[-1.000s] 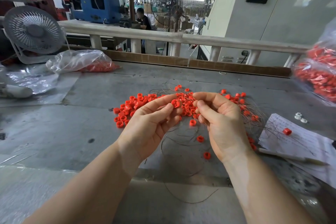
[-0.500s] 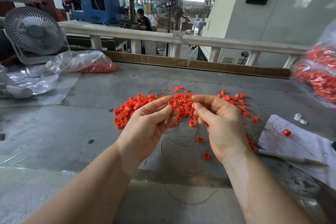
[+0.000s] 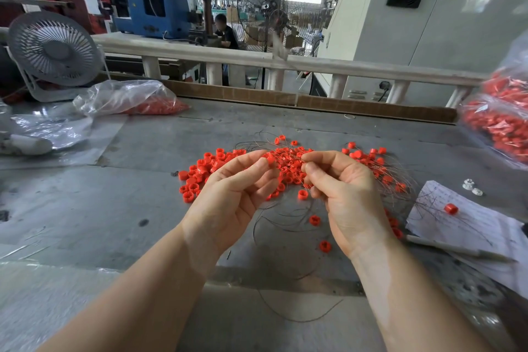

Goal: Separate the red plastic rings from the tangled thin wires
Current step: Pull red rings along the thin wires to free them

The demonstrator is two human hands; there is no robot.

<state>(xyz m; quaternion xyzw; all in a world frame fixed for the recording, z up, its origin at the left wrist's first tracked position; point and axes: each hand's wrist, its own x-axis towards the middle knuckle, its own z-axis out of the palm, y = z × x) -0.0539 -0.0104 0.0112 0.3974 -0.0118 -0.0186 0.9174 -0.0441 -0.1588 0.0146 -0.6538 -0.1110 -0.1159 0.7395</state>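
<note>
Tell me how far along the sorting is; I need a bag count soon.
Done: a loose pile of rings lies wire-free at left. In hand: left hand pinches one ring, right hand pinches wires. Left: a tangled cluster remains.

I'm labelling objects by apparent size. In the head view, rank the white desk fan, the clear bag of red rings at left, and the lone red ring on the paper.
1. white desk fan
2. clear bag of red rings, close in size to the fan, so unsure
3. lone red ring
</note>
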